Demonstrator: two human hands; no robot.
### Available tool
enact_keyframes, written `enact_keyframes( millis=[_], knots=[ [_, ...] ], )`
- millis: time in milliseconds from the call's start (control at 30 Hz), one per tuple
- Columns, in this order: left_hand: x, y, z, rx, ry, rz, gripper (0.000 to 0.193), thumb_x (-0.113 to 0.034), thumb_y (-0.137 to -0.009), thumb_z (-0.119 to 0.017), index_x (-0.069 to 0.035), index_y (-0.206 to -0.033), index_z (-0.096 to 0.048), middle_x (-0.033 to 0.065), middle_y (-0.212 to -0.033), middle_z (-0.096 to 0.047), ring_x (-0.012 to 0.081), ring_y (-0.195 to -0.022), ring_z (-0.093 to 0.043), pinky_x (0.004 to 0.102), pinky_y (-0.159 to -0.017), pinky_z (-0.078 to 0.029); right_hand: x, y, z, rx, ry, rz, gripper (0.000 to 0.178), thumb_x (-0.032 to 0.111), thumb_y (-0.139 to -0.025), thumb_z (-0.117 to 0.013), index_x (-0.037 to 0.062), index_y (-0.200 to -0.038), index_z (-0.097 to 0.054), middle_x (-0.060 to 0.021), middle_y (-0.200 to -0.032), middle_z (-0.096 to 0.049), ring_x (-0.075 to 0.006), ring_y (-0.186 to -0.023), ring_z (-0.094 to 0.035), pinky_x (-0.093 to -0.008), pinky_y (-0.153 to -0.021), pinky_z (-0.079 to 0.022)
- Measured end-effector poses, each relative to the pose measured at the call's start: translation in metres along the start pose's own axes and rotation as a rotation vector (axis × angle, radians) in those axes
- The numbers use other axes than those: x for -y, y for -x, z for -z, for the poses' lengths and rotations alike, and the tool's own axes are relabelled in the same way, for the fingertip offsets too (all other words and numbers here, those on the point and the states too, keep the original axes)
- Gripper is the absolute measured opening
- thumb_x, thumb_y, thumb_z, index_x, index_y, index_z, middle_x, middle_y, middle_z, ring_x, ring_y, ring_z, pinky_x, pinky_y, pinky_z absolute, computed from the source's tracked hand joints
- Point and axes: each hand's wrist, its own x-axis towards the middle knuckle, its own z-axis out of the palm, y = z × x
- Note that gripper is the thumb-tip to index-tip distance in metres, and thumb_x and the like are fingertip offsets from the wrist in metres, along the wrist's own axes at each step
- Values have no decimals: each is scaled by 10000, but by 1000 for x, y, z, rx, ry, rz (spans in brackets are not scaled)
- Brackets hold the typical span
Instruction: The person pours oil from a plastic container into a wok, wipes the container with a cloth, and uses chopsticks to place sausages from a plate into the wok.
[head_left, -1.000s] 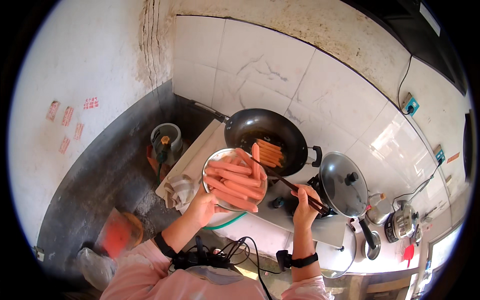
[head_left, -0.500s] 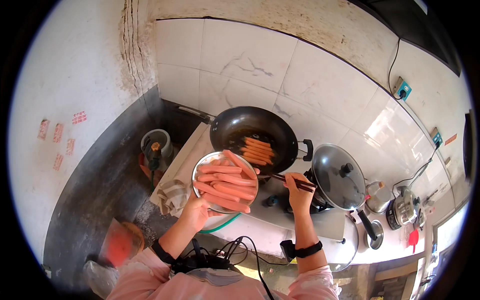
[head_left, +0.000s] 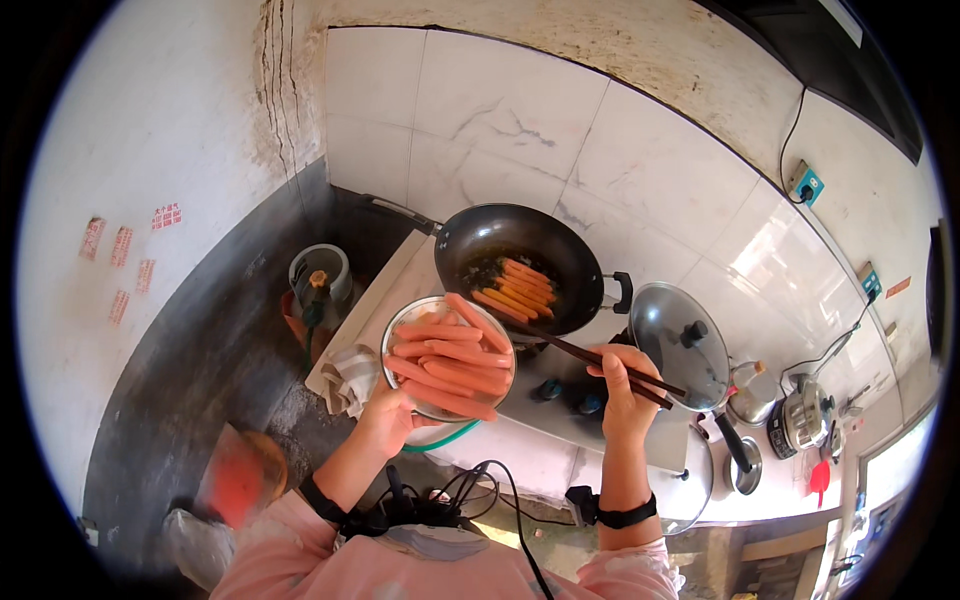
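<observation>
My left hand (head_left: 385, 412) grips the near left edge of a round pale dish (head_left: 402, 314), tilted a little toward the wok. Several pink sausages (head_left: 450, 362) are heaped in it. My right hand (head_left: 628, 392) is closed around dark chopsticks (head_left: 568, 347). Their shafts run left over the near rim of the black wok (head_left: 572, 245), with the tips close to the front sausages inside. In the wok, several orange-brown sausages (head_left: 527, 288) lie side by side in bubbling oil. The dish hangs just in front of the wok, hiding part of its near left rim.
A glass-lidded pan (head_left: 680, 330) stands right of the wok. Farther right are a small pot (head_left: 742, 470) and an electric cooker (head_left: 800, 415). A striped cloth (head_left: 352, 380) hangs at the counter's left edge. A gas cylinder (head_left: 320, 275) stands on the floor behind it.
My right hand has moved right and slightly nearer to me with the chopsticks. Their shafts now show more fully across the wok's rim. The dish stays in my left hand, and the view has shifted slightly.
</observation>
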Motion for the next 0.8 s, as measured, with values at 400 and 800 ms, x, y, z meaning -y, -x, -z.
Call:
enact_keyframes(
  millis=[400, 800],
  knots=[
    [-4, 6, -23, 17, -44, 30, 794, -71, -655, -457, -175, -1396, -189, 89, -1317, -395, 261, -1124, -512, 395, -711, -574, 3, 17, -38, 497, 491, 602, 236, -18, -636, -662, 16, -865, -618, -132, -872, -620, -286, -785, -616, -327, -690, -511],
    [8, -13, -11, -67, -128, 26, 760, -83, -692, -456, -196, -1395, -192, 94, -1348, -377, 292, -1149, -484, 463, -746, -549, -87, -1, -15, 67, 246, 113, 46, -32, -784, -613, -41, -826, -627, -100, -784, -634, -142, -702, -605, -233, -629, -481]
  ],
)
